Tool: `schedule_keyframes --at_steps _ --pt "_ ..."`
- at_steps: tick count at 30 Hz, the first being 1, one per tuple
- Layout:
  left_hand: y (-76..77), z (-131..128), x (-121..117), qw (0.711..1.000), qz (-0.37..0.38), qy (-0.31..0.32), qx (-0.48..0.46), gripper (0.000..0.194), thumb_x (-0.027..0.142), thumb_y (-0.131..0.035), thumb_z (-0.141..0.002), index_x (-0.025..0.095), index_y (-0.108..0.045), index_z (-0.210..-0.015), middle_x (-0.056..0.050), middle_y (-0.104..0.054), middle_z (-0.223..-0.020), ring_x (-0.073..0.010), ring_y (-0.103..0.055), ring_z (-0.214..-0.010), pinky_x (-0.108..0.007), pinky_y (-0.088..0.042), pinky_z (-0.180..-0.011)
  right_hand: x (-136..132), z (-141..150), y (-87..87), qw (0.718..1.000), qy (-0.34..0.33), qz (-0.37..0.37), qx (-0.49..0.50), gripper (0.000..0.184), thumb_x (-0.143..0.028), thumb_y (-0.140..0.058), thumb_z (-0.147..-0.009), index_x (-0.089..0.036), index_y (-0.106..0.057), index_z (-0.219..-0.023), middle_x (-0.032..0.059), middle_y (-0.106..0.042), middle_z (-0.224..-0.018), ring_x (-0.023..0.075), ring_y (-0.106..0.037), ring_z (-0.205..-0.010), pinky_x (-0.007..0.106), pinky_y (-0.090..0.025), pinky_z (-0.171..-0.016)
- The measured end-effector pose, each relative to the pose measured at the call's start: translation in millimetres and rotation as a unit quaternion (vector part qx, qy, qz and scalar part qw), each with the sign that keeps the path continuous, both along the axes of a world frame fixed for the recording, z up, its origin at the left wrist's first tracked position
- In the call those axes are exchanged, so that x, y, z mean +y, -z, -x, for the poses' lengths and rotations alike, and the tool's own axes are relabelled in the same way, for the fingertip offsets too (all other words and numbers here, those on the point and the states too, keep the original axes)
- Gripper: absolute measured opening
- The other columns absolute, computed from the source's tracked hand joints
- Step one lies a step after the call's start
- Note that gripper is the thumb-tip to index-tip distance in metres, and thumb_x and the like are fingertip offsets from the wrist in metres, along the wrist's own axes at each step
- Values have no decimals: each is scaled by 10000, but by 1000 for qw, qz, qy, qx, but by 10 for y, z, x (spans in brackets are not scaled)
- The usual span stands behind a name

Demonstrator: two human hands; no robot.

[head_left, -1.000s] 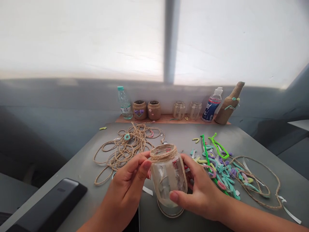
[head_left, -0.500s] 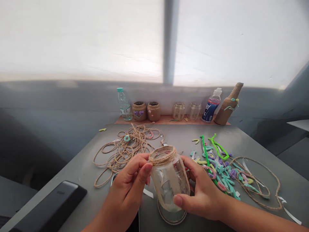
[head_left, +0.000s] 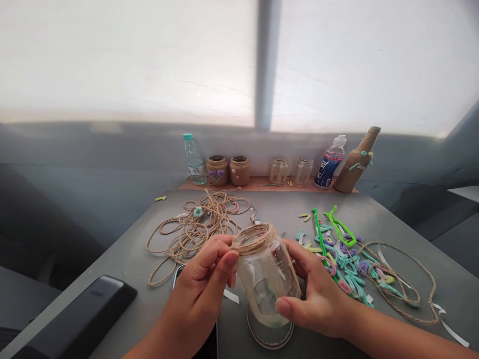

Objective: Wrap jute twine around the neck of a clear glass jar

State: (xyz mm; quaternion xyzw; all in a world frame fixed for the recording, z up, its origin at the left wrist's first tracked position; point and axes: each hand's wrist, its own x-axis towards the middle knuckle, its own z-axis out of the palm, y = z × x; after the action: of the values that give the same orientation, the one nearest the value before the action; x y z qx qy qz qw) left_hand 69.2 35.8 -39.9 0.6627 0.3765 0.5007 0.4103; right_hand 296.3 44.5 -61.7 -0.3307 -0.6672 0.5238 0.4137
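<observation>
Head view: hands (head_left: 204, 281) (head_left: 320, 294) hold a see-through glass jar (head_left: 264, 291), left pinching neck twine (head_left: 259, 245), right clasping the side.

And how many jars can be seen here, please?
5. On the brown board: two twine-covered jars and, to their right, two clear jars. The fifth jar is between the left hand and right hand.

The jar (head_left: 267, 284) hid the fingertips of my right hand (head_left: 318, 294), all but the thumb's. My left hand (head_left: 204, 284) covered the spot it pinched at the neck, so I couldn't tell whether I gripped the twine (head_left: 262, 243) or just the jar. The bottom edge cut off the black case (head_left: 78, 319). The clear bottle's (head_left: 194, 167) smaller print was unreadable.
</observation>
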Motion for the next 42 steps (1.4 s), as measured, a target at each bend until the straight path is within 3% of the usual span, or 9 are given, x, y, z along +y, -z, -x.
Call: schedule_keyframes --at_steps 8,16,21,24,28,35,37,39,42 --pt "-20 -7 20 998 40 12 -37 407 423 -520 -1021 223 -541 -667 -23 -526 -837 -205 -505 -904 -257 -404 -708 -9 -2 11 999 -22 -3 34 670 -502 -839 -720 -238 -593 -1284 73 -630 -1077 256 -592 -913 369 -505 -831" --pt "13 8 29 998 45 5 -35 394 414 -538 -1013 217 -560 -673 -34 -535 -870 -224 -496 -991 -274 -408 -797 12 -19 49 995 -58 25 74 715 -595 -792 -753 -225 -576 -1325 84 -639 -1100 261 -602 -945 335 -495 -787" --pt "-10 6 33 997 62 7 -49 407 451 -564 -991 209 -561 -664 -51 -545 -883 -252 -502 -1045 -291 -418 -802 -4 1 -45 995 -67 25 72 632 -653 -744 -765 -209 -636 -1203 80 -644 -1079 266 -601 -943 364 -500 -868" --pt "-30 1 26 992 100 32 -75 399 460 -585 -980 207 -556 -672 -75 -591 -968 -276 -476 -1161 -295 -435 -829 -8 -6 -83 994 -76 32 70 602 -680 -708 -774 -214 -652 -1150 62 -631 -1002 247 -584 -881 352 -503 -822" --pt "-21 -8 23 984 125 76 -100 361 402 -564 -1003 193 -566 -709 -68 -610 -1140 -210 -539 -986 -286 -452 -817 -1 -49 -63 994 -78 52 58 615 -724 -675 -765 -199 -669 -1084 38 -595 -931 210 -539 -812 304 -459 -732" --pt "-49 -27 1 994 72 -2 -84 335 373 -580 -1001 203 -560 -714 -7 -584 -849 -161 -514 -800 -243 -461 -757 -40 -14 -120 993 -79 57 69 546 -638 -581 -914 -254 -579 -1302 67 -617 -1147 239 -576 -1000 356 -471 -928" --pt "-55 -35 -16 995 67 -15 -75 320 370 -561 -1010 203 -569 -737 -16 -618 -908 -157 -523 -790 -247 -473 -763 -54 3 -98 993 -77 48 80 623 -681 -598 -888 -267 -536 -1349 81 -604 -1196 255 -589 -1032 400 -462 -993" --pt "-52 -41 -31 995 65 -23 -73 303 364 -544 -1017 205 -573 -761 -31 -656 -990 -162 -550 -808 -256 -485 -773 -66 19 -43 994 -73 20 84 815 -693 -746 -762 -289 -474 -1415 97 -577 -1285 298 -575 -1152 437 -428 -1065" --pt "-49 -46 -40 995 61 -12 -73 310 355 -554 -1011 205 -559 -740 -49 -680 -1117 -190 -598 -900 -269 -493 -786 -78 49 38 995 -62 -10 75 1052 -510 -939 -621 -313 -382 -1492 119 -518 -1440 347 -490 -1339 468 -347 -1161"
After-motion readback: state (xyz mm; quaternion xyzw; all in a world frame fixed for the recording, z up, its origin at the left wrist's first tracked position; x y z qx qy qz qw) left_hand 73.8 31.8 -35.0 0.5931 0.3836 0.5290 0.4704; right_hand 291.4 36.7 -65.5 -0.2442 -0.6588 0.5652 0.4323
